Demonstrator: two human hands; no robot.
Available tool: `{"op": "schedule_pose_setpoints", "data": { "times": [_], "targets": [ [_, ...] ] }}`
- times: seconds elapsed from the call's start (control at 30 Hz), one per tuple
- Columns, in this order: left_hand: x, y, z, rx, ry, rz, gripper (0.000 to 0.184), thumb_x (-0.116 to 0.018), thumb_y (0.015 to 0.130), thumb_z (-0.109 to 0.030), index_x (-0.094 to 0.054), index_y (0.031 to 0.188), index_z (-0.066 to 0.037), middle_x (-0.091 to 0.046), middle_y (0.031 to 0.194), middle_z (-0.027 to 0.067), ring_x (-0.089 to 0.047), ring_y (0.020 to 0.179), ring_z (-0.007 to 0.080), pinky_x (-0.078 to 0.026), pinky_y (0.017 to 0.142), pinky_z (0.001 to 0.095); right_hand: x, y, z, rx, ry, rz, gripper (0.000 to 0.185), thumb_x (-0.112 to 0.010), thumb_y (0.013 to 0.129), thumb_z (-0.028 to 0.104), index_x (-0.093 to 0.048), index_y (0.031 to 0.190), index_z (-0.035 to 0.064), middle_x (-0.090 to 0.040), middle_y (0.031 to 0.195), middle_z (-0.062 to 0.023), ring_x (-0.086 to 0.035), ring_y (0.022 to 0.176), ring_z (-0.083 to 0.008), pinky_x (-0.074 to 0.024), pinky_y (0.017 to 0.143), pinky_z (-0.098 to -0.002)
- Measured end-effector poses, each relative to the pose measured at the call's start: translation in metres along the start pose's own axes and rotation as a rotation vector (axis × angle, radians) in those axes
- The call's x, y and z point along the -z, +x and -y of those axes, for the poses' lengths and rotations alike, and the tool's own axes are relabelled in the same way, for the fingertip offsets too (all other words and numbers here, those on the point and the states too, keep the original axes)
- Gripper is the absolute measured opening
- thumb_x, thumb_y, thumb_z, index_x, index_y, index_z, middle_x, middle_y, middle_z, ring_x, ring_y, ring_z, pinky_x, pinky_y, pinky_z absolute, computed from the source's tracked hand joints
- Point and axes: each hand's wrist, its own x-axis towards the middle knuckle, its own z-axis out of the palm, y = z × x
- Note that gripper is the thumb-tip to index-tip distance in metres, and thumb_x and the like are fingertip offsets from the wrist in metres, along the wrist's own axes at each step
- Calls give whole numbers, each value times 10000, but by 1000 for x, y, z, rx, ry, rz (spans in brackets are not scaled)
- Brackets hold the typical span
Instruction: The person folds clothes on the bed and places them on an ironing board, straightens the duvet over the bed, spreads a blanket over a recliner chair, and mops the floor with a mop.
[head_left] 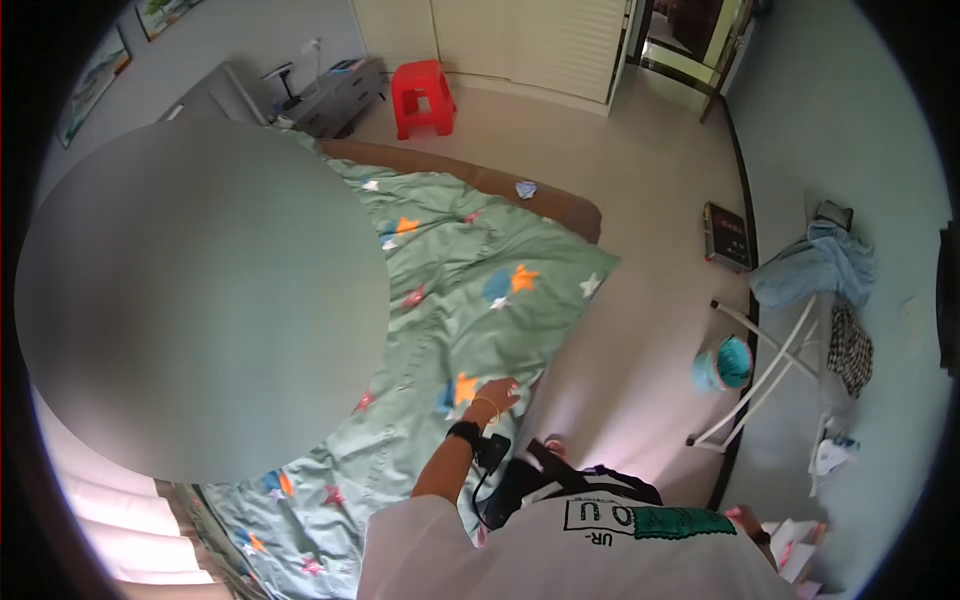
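A green quilt [440,320] with orange, blue, white and red stars lies spread over the bed. Near its lower right edge is my left hand [495,393], fingers curled on the fabric, with a black strap and a small device at the wrist. Only a small part of my right hand [742,520] shows beside my shirt at the lower right; its fingers and anything in them cannot be made out. A large blurred grey disc hides the left part of the bed.
Brown mattress edge [570,212] with a small crumpled item [525,189] on it. Red stool [423,98] and grey nightstand [340,98] stand behind. At right are a dark case [727,237], a turquoise bucket [724,364] and a white-legged rack [770,375] with clothes.
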Motion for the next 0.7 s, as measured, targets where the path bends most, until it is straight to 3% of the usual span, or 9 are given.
{"op": "schedule_pose_setpoints", "data": {
  "times": [0.13,0.2,0.3,0.37,0.4,0.47,0.53,0.6,0.7],
  "targets": [
    [-5,123,-30,12,-208,-144,300,-580,698,-321,-595,926,-128,-616,851,89,-586,790,257,-463,696,346,106,76,169,467,60,-276,123,-585,709,78,-556,819,30,-550,632,-70,-553,561,-152,-445,528,-270],
    [5,192,-40,25,-291,-236,297,-577,706,-354,-610,905,-136,-615,869,86,-590,773,245,-467,673,332,141,131,216,475,167,-201,134,-589,707,83,-557,828,34,-551,632,-70,-550,568,-145,-444,533,-265],
    [26,289,-60,-72,368,-206,483,-533,706,-515,-604,931,-94,-607,875,139,-587,810,272,-461,700,332,185,186,276,459,224,-110,169,-605,704,101,-557,857,48,-559,644,-55,-538,592,-126,-445,556,-266],
    [50,337,-85,580,-302,-410,671,-523,654,-612,-575,971,-23,-586,908,186,-568,866,297,-435,786,372,206,221,290,553,147,-166,168,-610,693,113,-562,847,64,-564,656,-57,-540,610,-142,-450,566,-281],
    [49,370,-83,598,-327,-412,671,-523,654,-612,-575,971,-23,-586,908,186,-568,866,297,-435,786,372,223,231,298,354,246,-15,188,-620,677,81,-558,853,51,-578,715,-62,-560,649,-152,-460,599,-284],
    [29,423,-77,1042,-209,-329,829,-458,614,-716,-563,962,28,-575,920,225,-561,907,282,-416,815,383,212,304,205,226,47,37,183,-617,676,131,-561,834,58,-601,697,-73,-595,659,-180,-470,596,-302],
    [34,432,-94,1212,-9,-350,700,-450,676,-634,-586,943,-2,-586,941,197,-557,922,284,-407,828,373,254,317,210,275,5,228,205,-607,682,191,-566,848,78,-614,725,-96,-603,637,-245,-474,553,-329],
    [56,427,-78,811,-99,46,538,-435,754,-524,-596,1001,-74,-560,1055,141,-474,1071,287,-373,874,396,286,351,222,199,-58,213,193,-587,696,188,-561,846,68,-607,722,-100,-597,643,-245,-471,565,-336],
    [64,416,-55,597,259,262,382,-443,723,-312,-611,877,-5,-595,944,172,-561,915,314,-439,784,383,348,418,248,144,-106,206,181,-556,716,183,-555,843,54,-597,717,-105,-588,652,-246,-466,584,-345]
  ]
}}
